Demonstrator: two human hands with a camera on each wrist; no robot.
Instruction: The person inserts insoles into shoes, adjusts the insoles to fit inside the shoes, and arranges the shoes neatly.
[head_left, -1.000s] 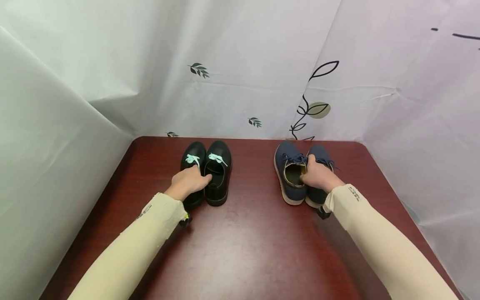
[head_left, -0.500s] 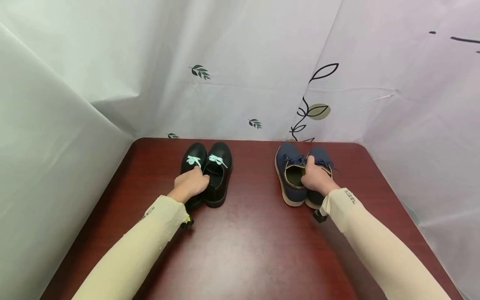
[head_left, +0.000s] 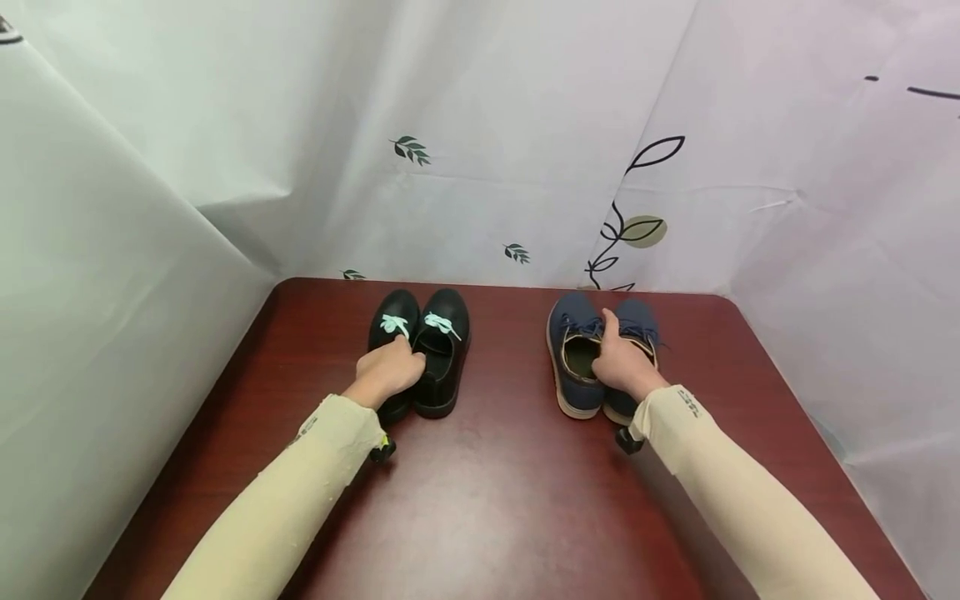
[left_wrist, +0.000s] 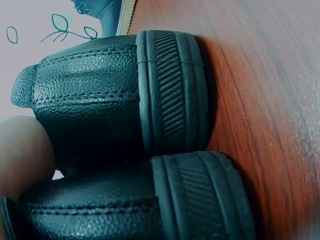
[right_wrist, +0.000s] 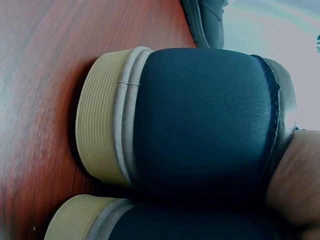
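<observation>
In the head view, a pair of black shoes (head_left: 450, 387) with pale mint laces sits side by side at the left back of the table. My left hand (head_left: 388, 367) grips their adjoining sides, thumb at the opening of the right shoe; its other fingers are mostly hidden. Right of centre is a pair of navy shoes (head_left: 558, 342) with beige soles. There my right hand (head_left: 624, 360) holds the inner sides, thumb in the left shoe's opening and one finger stretched forward. Both wrist views show the heels, the black leather heel (left_wrist: 90, 90) and the navy heel (right_wrist: 200, 115), low at the tabletop.
The dark red wooden table (head_left: 487, 500) has rounded back corners. White sheeting (head_left: 480, 108) with printed leaves rises behind it and on both sides. A stretch of tabletop lies between the two pairs.
The navy shoes and my right hand have shifted slightly left, and its forward finger stands out more. My left hand and the black shoes stay nearly in place; the head view has shifted a little.
</observation>
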